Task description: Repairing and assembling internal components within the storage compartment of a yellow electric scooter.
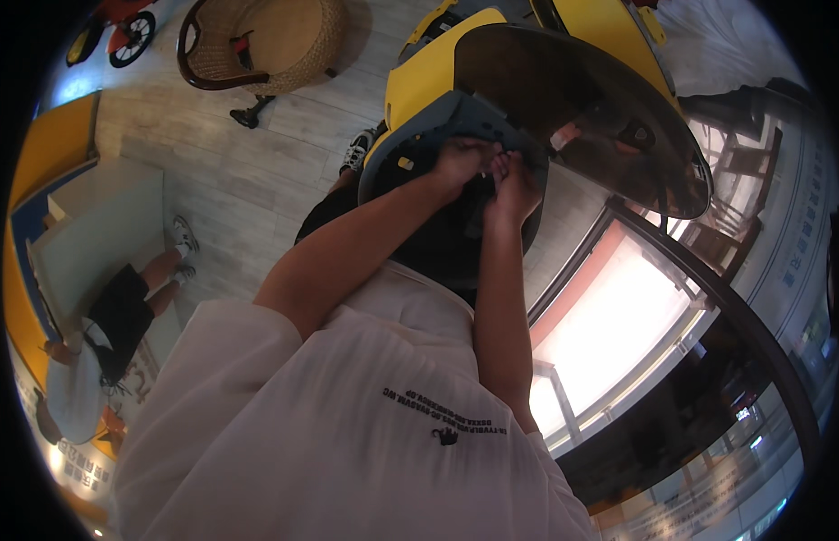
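Both hands meet over the inside of a grey-and-black shell [400, 219], part of a yellow machine [417, 72] with a large dark tinted panel [644, 142] raised at its right. My left hand [463, 164] has its fingers bent together, touching the fingertips of my right hand [513, 185], whose fingers are also pinched. Whatever they hold is too small or hidden to name. A small yellow piece [406, 163] shows on the shell, left of my hands.
A wicker chair [293, 54] and a red wheeled toy [122, 36] stand at upper left. A person [122, 325] in black shorts is at the left beside a pale panel [95, 234]. A dark curved rail [744, 316] crosses the right, near a bright lit area.
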`<action>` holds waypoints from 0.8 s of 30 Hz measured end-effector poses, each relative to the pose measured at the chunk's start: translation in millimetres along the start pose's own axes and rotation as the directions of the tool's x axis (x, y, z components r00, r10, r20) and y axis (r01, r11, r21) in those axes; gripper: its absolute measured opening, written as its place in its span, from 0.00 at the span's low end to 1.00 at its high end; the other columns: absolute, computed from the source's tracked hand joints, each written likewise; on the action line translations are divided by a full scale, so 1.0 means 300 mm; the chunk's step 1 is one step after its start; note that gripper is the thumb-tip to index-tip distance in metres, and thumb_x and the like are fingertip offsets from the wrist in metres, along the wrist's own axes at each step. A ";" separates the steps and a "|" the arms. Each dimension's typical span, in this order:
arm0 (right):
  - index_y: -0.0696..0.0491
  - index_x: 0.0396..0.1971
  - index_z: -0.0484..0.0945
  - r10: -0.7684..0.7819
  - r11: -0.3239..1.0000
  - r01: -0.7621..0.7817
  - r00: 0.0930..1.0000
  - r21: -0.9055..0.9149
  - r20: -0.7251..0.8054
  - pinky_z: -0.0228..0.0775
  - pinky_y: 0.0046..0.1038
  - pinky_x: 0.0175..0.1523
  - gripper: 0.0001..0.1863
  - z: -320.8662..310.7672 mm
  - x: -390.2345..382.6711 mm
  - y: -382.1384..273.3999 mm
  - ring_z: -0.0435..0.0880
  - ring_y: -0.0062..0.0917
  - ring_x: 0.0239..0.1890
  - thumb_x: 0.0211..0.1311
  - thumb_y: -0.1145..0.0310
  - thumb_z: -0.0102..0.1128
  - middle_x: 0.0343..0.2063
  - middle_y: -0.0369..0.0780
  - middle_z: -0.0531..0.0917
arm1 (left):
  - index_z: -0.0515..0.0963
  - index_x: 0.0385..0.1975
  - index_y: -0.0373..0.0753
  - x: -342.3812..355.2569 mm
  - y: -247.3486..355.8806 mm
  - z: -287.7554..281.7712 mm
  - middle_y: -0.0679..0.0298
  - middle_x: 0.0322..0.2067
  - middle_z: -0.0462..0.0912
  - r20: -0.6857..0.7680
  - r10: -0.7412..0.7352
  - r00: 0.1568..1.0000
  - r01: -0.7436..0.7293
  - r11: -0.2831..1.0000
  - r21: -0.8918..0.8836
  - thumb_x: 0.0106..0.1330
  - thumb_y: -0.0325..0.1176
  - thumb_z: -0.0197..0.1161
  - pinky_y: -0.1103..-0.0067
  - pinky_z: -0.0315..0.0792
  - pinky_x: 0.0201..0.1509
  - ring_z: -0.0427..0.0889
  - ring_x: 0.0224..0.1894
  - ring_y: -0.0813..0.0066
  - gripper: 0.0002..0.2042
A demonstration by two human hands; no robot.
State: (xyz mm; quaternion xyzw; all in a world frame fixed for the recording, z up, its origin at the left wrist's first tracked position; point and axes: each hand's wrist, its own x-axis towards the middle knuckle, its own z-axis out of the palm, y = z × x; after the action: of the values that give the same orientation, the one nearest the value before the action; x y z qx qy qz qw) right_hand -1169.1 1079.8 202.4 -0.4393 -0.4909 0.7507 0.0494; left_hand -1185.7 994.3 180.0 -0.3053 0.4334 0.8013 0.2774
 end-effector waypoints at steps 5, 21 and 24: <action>0.70 0.33 0.73 0.006 1.000 -0.006 1.000 -0.008 0.006 0.78 0.25 0.37 0.12 -0.002 0.004 0.003 0.81 0.30 0.30 0.60 0.73 0.53 0.30 0.49 0.79 | 0.77 0.34 0.31 -0.020 0.023 0.008 0.60 0.34 0.80 0.013 0.033 0.999 -0.033 0.999 0.015 0.60 0.27 0.59 0.80 0.75 0.41 0.79 0.36 0.75 0.06; 0.68 0.30 0.73 -0.040 0.999 0.039 0.998 -0.021 -0.052 0.78 0.24 0.36 0.11 0.054 -0.014 -0.004 0.81 0.28 0.29 0.60 0.72 0.52 0.27 0.48 0.78 | 0.77 0.31 0.35 0.014 0.025 -0.002 0.62 0.31 0.80 0.002 0.012 1.000 -0.012 1.000 -0.016 0.59 0.25 0.59 0.81 0.75 0.39 0.79 0.34 0.76 0.03; 0.67 0.28 0.72 -0.125 0.988 0.121 0.992 -0.096 -0.030 0.78 0.24 0.32 0.10 0.049 -0.014 -0.016 0.81 0.28 0.25 0.60 0.73 0.50 0.24 0.47 0.78 | 0.77 0.31 0.35 0.019 0.019 0.001 0.63 0.29 0.80 0.055 -0.002 0.998 0.005 0.998 -0.059 0.59 0.25 0.58 0.81 0.75 0.38 0.79 0.33 0.76 0.03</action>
State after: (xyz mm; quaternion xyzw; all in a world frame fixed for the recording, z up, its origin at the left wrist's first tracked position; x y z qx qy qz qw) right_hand -1178.8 1069.9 210.6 -0.4235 -0.5510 0.7142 0.0838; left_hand -1193.7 992.8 178.9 -0.2920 0.4014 0.8213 0.2814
